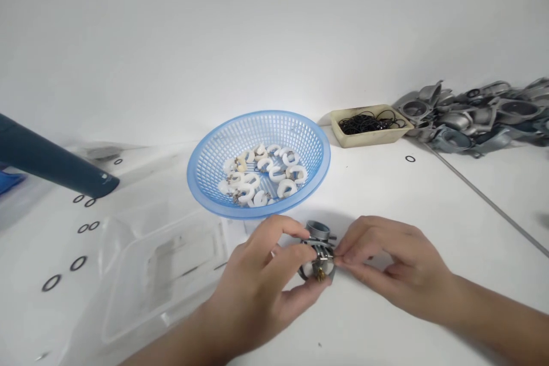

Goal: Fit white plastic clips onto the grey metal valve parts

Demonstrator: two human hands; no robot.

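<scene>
My left hand (266, 280) is wrapped round a small grey metal housing (318, 249) with a round opening on top and a brass bit at its lower side. My right hand (392, 266) meets it from the right, its fingertips pinched against the housing's side; whether they hold a small part is hidden. Both hands hover low over the white table, just in front of a blue plastic basket (206, 183) that contains several white C-shaped plastic pieces (263, 174).
A beige tray (371, 136) of black rubber rings sits at the back right, beside a pile of grey metal castings (480, 114). A clear plastic lid (163, 274) lies at left. Loose black rings (78, 263) dot the left table. A dark blue sleeve (51, 163) reaches in from the left.
</scene>
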